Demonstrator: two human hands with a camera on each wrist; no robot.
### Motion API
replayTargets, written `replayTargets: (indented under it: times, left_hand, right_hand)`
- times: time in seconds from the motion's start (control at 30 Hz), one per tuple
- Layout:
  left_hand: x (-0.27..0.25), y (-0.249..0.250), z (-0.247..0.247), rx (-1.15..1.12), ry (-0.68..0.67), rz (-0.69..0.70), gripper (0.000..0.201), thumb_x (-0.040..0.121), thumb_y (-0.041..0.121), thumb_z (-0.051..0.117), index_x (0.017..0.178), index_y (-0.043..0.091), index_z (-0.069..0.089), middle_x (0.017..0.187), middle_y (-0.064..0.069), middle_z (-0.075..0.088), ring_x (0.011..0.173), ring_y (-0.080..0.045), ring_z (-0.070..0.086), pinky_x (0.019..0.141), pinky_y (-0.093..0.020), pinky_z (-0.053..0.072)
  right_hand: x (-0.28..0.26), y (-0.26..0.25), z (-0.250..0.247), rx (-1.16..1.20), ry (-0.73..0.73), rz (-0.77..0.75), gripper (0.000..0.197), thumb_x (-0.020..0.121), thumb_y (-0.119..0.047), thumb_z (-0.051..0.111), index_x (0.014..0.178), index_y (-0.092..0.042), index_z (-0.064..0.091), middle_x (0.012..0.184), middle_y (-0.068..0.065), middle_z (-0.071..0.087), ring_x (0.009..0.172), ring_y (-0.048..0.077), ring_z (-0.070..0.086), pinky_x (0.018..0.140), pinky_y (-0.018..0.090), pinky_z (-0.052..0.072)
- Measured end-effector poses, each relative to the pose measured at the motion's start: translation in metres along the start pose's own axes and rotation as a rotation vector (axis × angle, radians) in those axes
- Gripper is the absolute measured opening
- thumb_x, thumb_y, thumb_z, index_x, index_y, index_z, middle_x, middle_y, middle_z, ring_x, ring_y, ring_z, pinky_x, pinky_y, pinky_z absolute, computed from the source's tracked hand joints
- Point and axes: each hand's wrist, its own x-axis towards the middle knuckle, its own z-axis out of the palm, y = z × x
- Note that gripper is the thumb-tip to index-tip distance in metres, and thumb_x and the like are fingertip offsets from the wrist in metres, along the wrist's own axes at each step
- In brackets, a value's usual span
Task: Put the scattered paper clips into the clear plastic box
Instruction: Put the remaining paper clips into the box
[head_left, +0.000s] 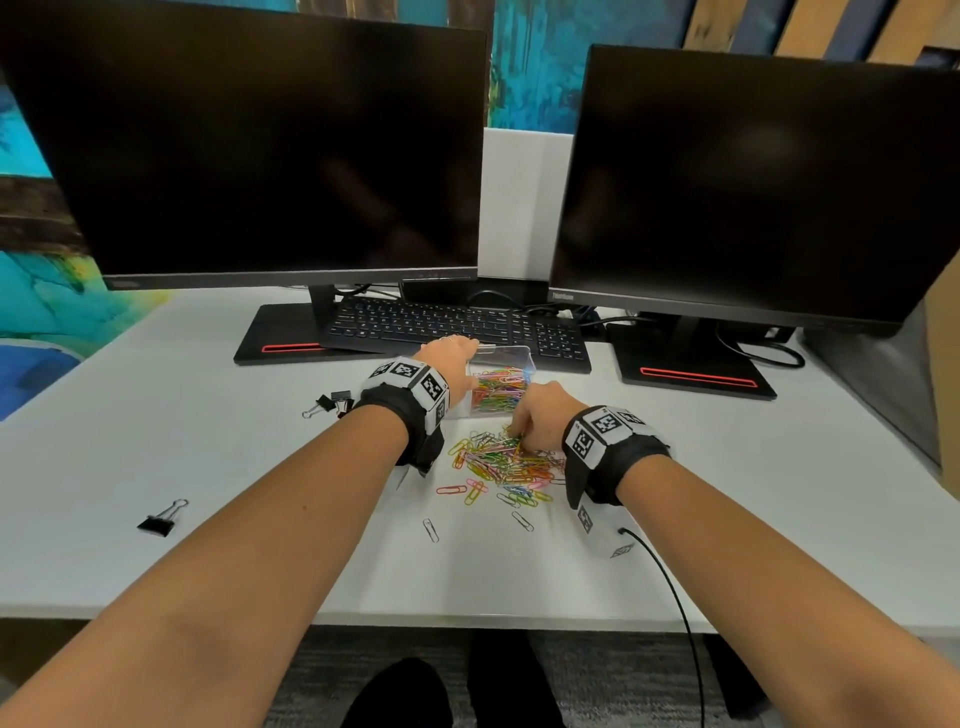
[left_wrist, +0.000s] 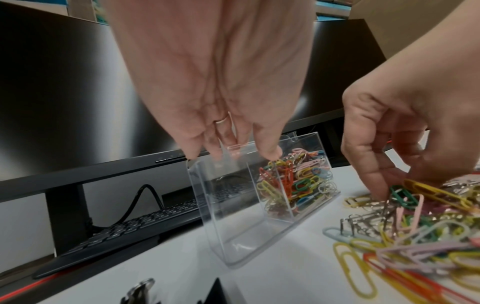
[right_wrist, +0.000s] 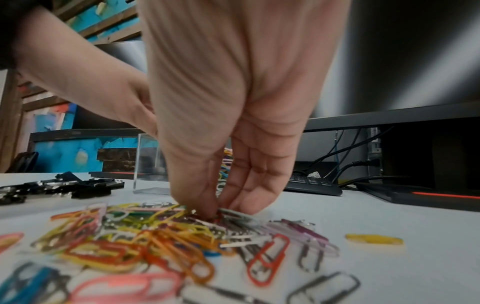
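Forearms fill the head view's foreground. We note the right hand pinching into the clips piled on the desk, just before the box. Only the left wrist view shows the box's two compartments, clips in the farther one; our left hand holds its rim, fingers curled over. Binder clips lie leftward. Two dark monitors and a keyboard stand behind.
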Motion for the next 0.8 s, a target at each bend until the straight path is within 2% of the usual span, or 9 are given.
replayTargets:
  times: [0.1, 0.17, 0.23, 0.37, 0.43, 0.63, 0.73, 0.8]
  left_hand:
    - [0.000, 0.000, 0.001, 0.003, 0.005, 0.002, 0.062, 0.097, 0.028, 0.049, 0.150, 0.014, 0.019, 0.156, -0.005, 0.022, 0.141, -0.026, 0.028, 0.114, -0.039, 0.030]
    - [-0.001, -0.001, 0.001, 0.000, 0.004, 0.001, 0.062, 0.097, 0.028, 0.049, 0.150, 0.014, 0.020, 0.156, -0.005, 0.022, 0.141, -0.026, 0.029, 0.114, -0.039, 0.030]
    - [-0.001, 0.000, 0.001, 0.001, 0.000, 0.002, 0.062, 0.097, 0.028, 0.049, 0.150, 0.014, 0.019, 0.156, -0.005, 0.021, 0.141, -0.025, 0.027, 0.115, -0.040, 0.028]
    - [-0.002, 0.001, 0.001, -0.005, 0.010, 0.003, 0.059, 0.098, 0.027, 0.048, 0.149, 0.013, 0.022, 0.156, -0.005, 0.022, 0.141, -0.025, 0.028, 0.115, -0.041, 0.028]
    - [-0.003, 0.001, 0.001, -0.003, 0.018, 0.003, 0.059, 0.098, 0.026, 0.048, 0.149, 0.013, 0.022, 0.155, -0.005, 0.023, 0.141, -0.025, 0.029, 0.114, -0.040, 0.029]
    - [-0.004, 0.002, 0.004, -0.018, 0.026, -0.017, 0.057, 0.097, 0.027, 0.049, 0.147, 0.014, 0.025, 0.153, -0.002, 0.026, 0.138, -0.025, 0.032, 0.111, -0.044, 0.034]
    - [-0.004, 0.003, 0.004, -0.006, 0.014, -0.023, 0.059, 0.098, 0.026, 0.047, 0.149, 0.015, 0.020, 0.156, -0.001, 0.021, 0.141, -0.024, 0.028, 0.112, -0.044, 0.032]
    - [-0.004, 0.003, 0.004, -0.008, 0.020, -0.018, 0.059, 0.098, 0.027, 0.047, 0.150, 0.015, 0.019, 0.156, -0.001, 0.020, 0.141, -0.024, 0.028, 0.111, -0.042, 0.033]
  right_hand:
    - [-0.004, 0.001, 0.001, 0.041, 0.002, 0.011, 0.028, 0.076, -0.013, 0.074, 0.104, -0.013, 0.073, 0.107, 0.004, 0.069, 0.095, 0.019, 0.064, 0.083, 0.025, 0.052]
    - [-0.006, 0.002, 0.001, 0.056, 0.011, 0.021, 0.025, 0.075, -0.014, 0.074, 0.100, -0.012, 0.073, 0.104, 0.004, 0.069, 0.086, 0.015, 0.060, 0.074, 0.022, 0.048]
    - [-0.005, 0.003, 0.001, 0.040, 0.036, 0.022, 0.023, 0.077, -0.016, 0.073, 0.099, -0.010, 0.073, 0.103, 0.005, 0.069, 0.083, 0.014, 0.057, 0.072, 0.021, 0.046]
    - [-0.002, 0.002, 0.001, 0.015, 0.047, 0.008, 0.019, 0.081, -0.017, 0.069, 0.096, -0.008, 0.074, 0.100, 0.007, 0.071, 0.095, 0.021, 0.065, 0.079, 0.026, 0.052]
    - [0.000, 0.001, -0.006, 0.032, 0.059, -0.016, 0.017, 0.083, -0.016, 0.066, 0.094, -0.008, 0.075, 0.099, 0.006, 0.072, 0.096, 0.021, 0.065, 0.081, 0.024, 0.051]
    - [0.007, -0.004, -0.045, 0.195, 0.265, -0.053, 0.014, 0.085, -0.016, 0.063, 0.094, -0.010, 0.072, 0.083, 0.000, 0.064, 0.081, 0.011, 0.056, 0.074, 0.017, 0.043]
    - [0.020, -0.002, -0.049, 0.254, 0.405, -0.044, 0.017, 0.087, -0.010, 0.058, 0.098, -0.012, 0.071, 0.091, 0.007, 0.070, 0.080, 0.013, 0.058, 0.079, 0.022, 0.050]
    - [0.025, -0.001, -0.045, 0.267, 0.404, -0.039, 0.026, 0.089, -0.008, 0.056, 0.111, -0.012, 0.068, 0.105, 0.008, 0.070, 0.092, 0.018, 0.062, 0.087, 0.023, 0.049]
